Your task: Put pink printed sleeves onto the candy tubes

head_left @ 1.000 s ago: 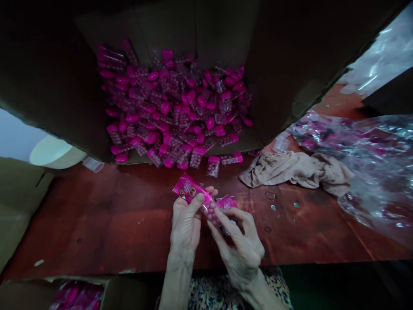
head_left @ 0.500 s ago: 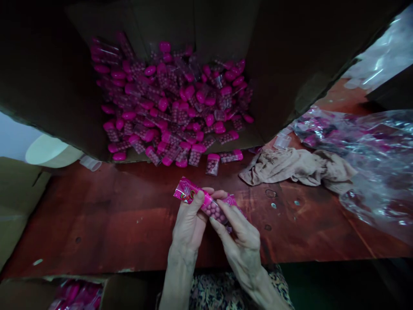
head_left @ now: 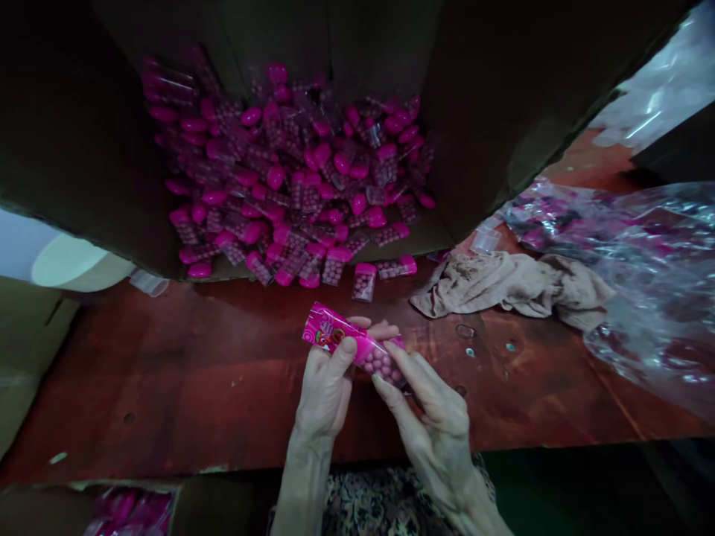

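Hot-pink swirl-printed candy tube (head_left: 340, 336), magenta caps on heaped tubes (head_left: 279, 179), mottled red-brown tabletop (head_left: 167, 380), beige cloth (head_left: 506, 286)

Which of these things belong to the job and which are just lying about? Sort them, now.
Job: left hand, right hand, pink-capped candy tube, heap of tubes, cardboard box.
Lying about: beige cloth, crumpled clear plastic, white bowl.

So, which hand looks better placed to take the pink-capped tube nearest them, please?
Probably the right hand: its fingers only rest on the packet's bead-filled end, while the left hand cradles the packet.
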`<state>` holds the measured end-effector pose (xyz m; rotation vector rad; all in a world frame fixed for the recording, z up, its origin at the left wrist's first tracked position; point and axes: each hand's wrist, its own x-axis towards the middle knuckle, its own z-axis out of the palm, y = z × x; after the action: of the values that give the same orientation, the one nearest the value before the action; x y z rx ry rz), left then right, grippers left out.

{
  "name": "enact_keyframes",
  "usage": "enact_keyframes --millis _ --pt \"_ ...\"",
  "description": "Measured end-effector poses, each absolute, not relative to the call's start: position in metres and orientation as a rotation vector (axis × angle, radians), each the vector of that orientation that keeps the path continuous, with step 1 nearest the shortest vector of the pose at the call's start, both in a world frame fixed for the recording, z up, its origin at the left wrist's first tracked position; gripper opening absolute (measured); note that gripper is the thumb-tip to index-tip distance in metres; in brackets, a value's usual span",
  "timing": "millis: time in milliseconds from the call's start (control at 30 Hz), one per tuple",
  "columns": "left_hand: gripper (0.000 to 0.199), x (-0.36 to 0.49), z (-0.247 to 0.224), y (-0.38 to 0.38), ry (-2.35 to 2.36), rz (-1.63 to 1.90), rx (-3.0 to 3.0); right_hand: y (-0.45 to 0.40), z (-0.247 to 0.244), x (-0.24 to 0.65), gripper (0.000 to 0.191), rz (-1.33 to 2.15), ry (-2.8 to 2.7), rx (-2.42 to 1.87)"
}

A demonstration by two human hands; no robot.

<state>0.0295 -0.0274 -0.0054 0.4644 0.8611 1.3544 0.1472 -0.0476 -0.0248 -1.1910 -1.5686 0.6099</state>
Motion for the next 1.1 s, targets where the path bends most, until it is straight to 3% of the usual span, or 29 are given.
enact_keyframes --millis 133,233,533,733,900,1100 --pt "0.015 0.030 -0.005 -0.028 0.899 1.410 0.522 -0.045 -0.022 0.152 0.037 0.754 -1.551 -1.199" --pt "0.022 0.036 -0.003 -0.028 0.845 1.394 0.448 -0.048 -0.022 0.151 0.035 0.892 -1.424 -1.258" --pt "0.018 0.061 0.005 -0.037 0.870 1.377 0.170 -0.064 -0.031 0.137 0.049 0.558 -1.339 -1.330" --pt "0.025 0.058 0.003 -0.044 0.894 1.391 0.211 -0.069 -0.027 0.130 0.035 1.014 -1.091 -1.330" --pt "0.025 0.056 0.005 -0.047 0.995 1.400 0.238 -0.069 -0.025 0.125 0.037 0.851 -1.125 -1.351" --pt "0.027 0.040 0.008 -0.042 1.070 1.438 0.286 -0.062 -0.018 0.127 0.035 1.212 -1.032 -1.321"
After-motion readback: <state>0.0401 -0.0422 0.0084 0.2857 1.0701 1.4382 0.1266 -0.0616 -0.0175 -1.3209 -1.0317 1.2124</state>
